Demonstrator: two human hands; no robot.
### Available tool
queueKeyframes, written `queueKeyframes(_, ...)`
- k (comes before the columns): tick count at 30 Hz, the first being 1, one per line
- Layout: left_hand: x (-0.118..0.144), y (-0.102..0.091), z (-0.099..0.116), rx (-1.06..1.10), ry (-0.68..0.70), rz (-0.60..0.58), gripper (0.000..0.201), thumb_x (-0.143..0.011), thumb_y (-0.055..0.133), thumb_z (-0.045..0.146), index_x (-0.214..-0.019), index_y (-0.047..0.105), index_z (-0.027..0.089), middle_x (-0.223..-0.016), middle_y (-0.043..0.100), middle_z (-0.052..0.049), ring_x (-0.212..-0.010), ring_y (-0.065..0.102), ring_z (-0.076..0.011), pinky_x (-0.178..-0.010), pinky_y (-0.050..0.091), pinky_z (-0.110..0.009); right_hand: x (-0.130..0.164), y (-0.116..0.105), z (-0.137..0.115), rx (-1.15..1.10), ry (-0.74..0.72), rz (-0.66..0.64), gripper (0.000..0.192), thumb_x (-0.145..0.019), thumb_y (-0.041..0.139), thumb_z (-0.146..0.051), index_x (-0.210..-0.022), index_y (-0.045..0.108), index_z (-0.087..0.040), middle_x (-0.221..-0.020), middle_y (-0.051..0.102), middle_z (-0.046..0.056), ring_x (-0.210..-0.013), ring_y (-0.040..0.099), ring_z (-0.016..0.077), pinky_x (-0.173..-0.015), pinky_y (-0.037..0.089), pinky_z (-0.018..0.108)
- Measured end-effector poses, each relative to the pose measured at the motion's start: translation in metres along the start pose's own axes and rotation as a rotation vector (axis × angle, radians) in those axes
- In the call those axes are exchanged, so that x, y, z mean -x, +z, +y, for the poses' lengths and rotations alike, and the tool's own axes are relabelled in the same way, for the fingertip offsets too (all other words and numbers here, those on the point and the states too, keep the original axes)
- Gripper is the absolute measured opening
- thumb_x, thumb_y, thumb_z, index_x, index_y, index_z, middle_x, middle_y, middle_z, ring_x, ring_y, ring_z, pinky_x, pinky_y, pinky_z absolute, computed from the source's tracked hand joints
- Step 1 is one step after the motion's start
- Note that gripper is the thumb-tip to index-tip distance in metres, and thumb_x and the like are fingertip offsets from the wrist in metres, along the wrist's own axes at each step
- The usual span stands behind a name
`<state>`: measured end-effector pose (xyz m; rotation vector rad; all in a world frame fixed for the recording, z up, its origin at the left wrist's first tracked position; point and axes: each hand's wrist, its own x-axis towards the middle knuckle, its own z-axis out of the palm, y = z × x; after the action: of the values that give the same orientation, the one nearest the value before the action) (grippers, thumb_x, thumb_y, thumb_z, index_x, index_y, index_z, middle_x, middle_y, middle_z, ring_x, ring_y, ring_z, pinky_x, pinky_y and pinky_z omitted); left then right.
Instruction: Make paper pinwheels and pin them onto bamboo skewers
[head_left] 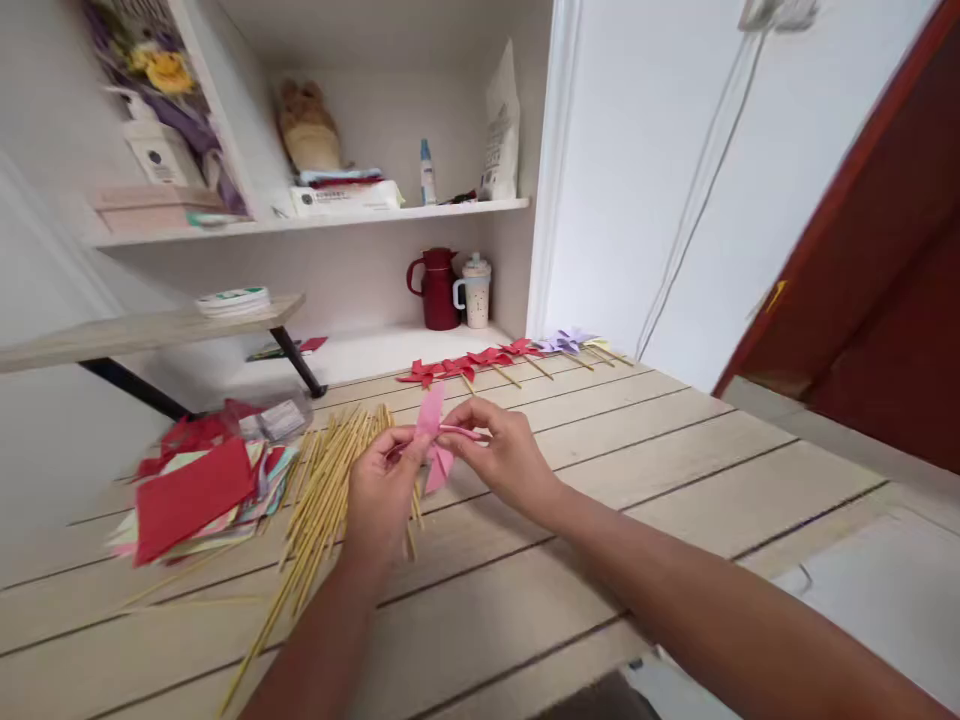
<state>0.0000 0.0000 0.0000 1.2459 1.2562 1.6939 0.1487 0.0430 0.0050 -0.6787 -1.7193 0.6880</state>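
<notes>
Broadly, a pale wooden plank table (600, 470) fills the view beneath both hands. Beyond the hands, white wall shelves (315, 222) hold a dark red jug (435, 288) and a white lidded cup (475, 290). To the left of the left hand lies a loose stack of coloured paper squares (199, 492), red on top. Directly under and beside the left hand sits a spread bundle of thin bamboo sticks (322, 495). Farther out past the right hand, a row of finished red and purple paper pinwheels on sticks (502, 358) lies along the table's far edge. The left hand (382, 490) is closed in a pinch on a small pink folded paper pinwheel (433, 440), held just above the sticks. The right hand (502, 450) meets it from the other side, fingertips pinched on the same pink paper, the rest of the fingers curled.
</notes>
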Motion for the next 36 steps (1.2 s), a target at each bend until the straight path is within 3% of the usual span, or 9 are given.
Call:
queueKeyframes(10, -0.001, -0.002, -0.006, 0.027, 0.055, 0.002, 0.022, -0.073, 0.083, 0.037, -0.084, 0.077, 0.019, -0.084, 0.075, -0.004, -0.073, 0.065, -0.016, -0.068, 0.052, -0.027, 0.001, -0.001, -0.003, -0.086, 0.036, -0.012, 0.008, -0.085, 0.073, -0.023, -0.083, 0.065, -0.021, -0.078, 0.069, 0.0, -0.073, 0.063, 0.0143, -0.061, 0.048, 0.024)
queueKeyframes(19, 0.003, -0.001, -0.009, -0.209, 0.41, 0.1, 0.003, -0.081, 0.077, 0.024, -0.08, 0.078, 0.021, -0.087, 0.074, -0.004, -0.086, 0.068, -0.0183, -0.081, 0.053, -0.031, 0.002, 0.002, 0.0, -0.128, 0.046, 0.01, 0.011, -0.082, 0.074, -0.024, -0.087, 0.064, -0.021, -0.078, 0.068, 0.0, -0.072, 0.063, 0.0148, -0.062, 0.049, 0.025)
queueKeyframes(25, 0.004, -0.002, -0.01, -0.34, 0.616, 0.119, 0.007, -0.085, 0.073, 0.016, -0.083, 0.077, 0.022, -0.089, 0.074, -0.003, -0.088, 0.069, -0.017, -0.083, 0.054, -0.032, 0.002, 0.002, 0.002, -0.124, 0.073, 0.004, 0.041, -0.081, 0.071, -0.02, -0.122, 0.065, -0.024, -0.076, 0.066, -0.003, -0.07, 0.061, 0.015, -0.066, 0.049, 0.028)
queueKeyframes(27, 0.004, -0.003, -0.01, -0.39, 0.666, 0.13, 0.009, -0.086, 0.072, 0.014, -0.085, 0.076, 0.022, -0.091, 0.074, -0.002, -0.089, 0.069, -0.0166, -0.083, 0.055, -0.032, 0.002, 0.002, 0.002, -0.085, 0.056, -0.002, 0.03, -0.082, 0.07, -0.019, -0.112, 0.071, -0.024, -0.078, 0.068, -0.001, -0.073, 0.061, 0.0156, -0.068, 0.049, 0.028)
queueKeyframes(29, 0.004, -0.003, -0.01, -0.445, 0.715, 0.139, 0.011, -0.087, 0.071, 0.013, -0.086, 0.076, 0.022, -0.092, 0.073, -0.002, -0.089, 0.069, -0.0165, -0.083, 0.055, -0.033, 0.002, 0.003, 0.003, -0.018, 0.015, 0.001, 0.011, -0.083, 0.067, -0.017, -0.09, 0.075, -0.022, -0.078, 0.069, 0.001, -0.075, 0.06, 0.0163, -0.069, 0.047, 0.028)
queueKeyframes(31, 0.005, -0.004, -0.009, -0.511, 0.771, 0.158, 0.011, -0.087, 0.07, 0.012, -0.087, 0.076, 0.022, -0.094, 0.072, -0.002, -0.089, 0.068, -0.0164, -0.083, 0.055, -0.033, 0.003, 0.003, 0.002, 0.043, -0.034, 0.017, 0.014, -0.083, 0.064, -0.013, -0.078, 0.073, -0.022, -0.075, 0.068, 0.001, -0.076, 0.058, 0.0169, -0.069, 0.046, 0.028)
queueKeyframes(36, 0.008, -0.005, -0.004, -0.625, 0.908, 0.236, 0.012, -0.085, 0.073, 0.011, -0.093, 0.076, 0.02, -0.105, 0.063, -0.005, -0.09, 0.063, -0.0156, -0.075, 0.055, -0.03, 0.004, 0.005, 0.0, 0.096, -0.123, 0.064, 0.019, -0.081, 0.061, -0.007, -0.076, 0.072, -0.021, -0.073, 0.067, 0.0, -0.076, 0.057, 0.0176, -0.072, 0.044, 0.03)
